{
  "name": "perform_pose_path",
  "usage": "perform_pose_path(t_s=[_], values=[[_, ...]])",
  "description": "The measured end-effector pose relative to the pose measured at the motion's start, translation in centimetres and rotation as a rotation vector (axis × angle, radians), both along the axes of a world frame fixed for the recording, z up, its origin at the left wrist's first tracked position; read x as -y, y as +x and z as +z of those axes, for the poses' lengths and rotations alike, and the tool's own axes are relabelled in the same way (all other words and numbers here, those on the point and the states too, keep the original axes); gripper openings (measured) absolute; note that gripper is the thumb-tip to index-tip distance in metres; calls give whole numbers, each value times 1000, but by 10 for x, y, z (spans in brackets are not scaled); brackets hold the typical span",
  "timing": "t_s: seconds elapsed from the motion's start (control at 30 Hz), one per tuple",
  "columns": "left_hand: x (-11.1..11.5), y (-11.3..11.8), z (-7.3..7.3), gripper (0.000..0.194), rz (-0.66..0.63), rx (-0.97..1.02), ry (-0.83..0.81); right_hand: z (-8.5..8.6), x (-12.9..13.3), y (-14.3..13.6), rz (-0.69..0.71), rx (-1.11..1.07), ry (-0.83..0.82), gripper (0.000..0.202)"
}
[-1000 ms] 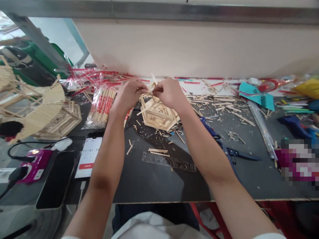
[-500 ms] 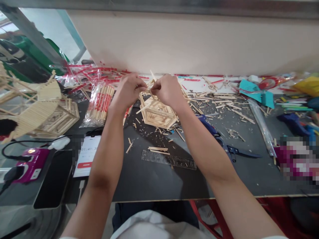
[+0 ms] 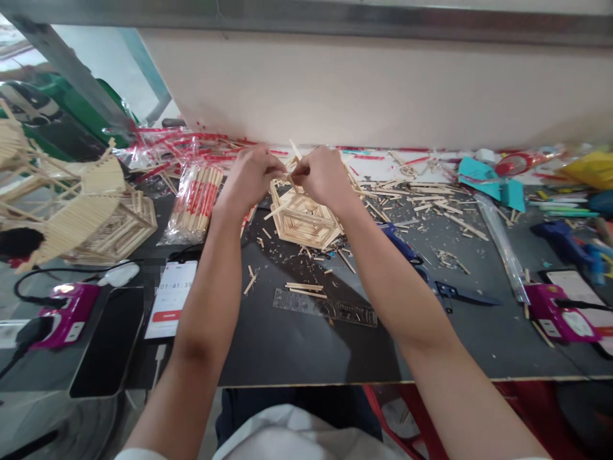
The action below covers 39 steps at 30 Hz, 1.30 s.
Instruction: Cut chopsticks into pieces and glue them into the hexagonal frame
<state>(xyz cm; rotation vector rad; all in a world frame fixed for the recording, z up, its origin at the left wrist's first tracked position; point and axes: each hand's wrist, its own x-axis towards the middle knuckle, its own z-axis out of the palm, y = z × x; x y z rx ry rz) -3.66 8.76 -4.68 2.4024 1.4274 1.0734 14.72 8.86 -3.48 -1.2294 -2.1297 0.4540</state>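
A hexagonal frame of stacked wooden sticks [image 3: 309,223] rests on the dark table, with both hands at its far side. My left hand [image 3: 251,176] has its thumb and fingers pinched at a thin wooden stick [image 3: 294,149] that slants up over the frame. Close beside it, my right hand [image 3: 323,176] is closed in a pinch at the same spot, fingertips nearly meeting the left ones. The fingers partly hide the stick's lower end and the frame's back edge.
Left stand a larger stick model [image 3: 86,217], a bag of bundled sticks [image 3: 194,201], phones [image 3: 108,342] and a purple power socket [image 3: 67,316]. In front lies a clear ruler [image 3: 325,306]. Right are blue-handled pliers [image 3: 400,243], scissors [image 3: 464,295], cut stick pieces [image 3: 440,204] and a glue gun [image 3: 562,239].
The view has tilted and shifted slightly, so everything sits a little lower in the picture. Both hands keep their pinch above the frame, with barely any motion.
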Motion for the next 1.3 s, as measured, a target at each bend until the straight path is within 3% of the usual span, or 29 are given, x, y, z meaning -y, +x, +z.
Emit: perform_pose_path(t_s=[0.3,0.43,0.57,0.7,0.8,1.0,1.1,1.17,1.3], values=[[7,3,6,17,-41,-10,1,13,13,6,-15,6,-70,15],[10,3,11,11,-30,40,0,19,28,16,-65,-48,-22,12],[22,2,26,13,34,120,12,21,46,43,-179,-120,85,12],[44,0,46,23,98,97,40,9,65,77,-274,-147,150,15],[65,0,59,18,99,68,57,-7,83,97,-334,-154,157,16],[107,7,74,14,110,-17,59,-47,114,102,-391,-227,109,22],[122,12,68,16,139,-108,23,-67,118,91,-357,-283,-7,24],[130,15,56,14,94,-176,-43,-81,118,81,-320,-306,-64,25],[141,22,13,12,-27,-254,-172,-99,120,62,-190,-290,-75,24]])
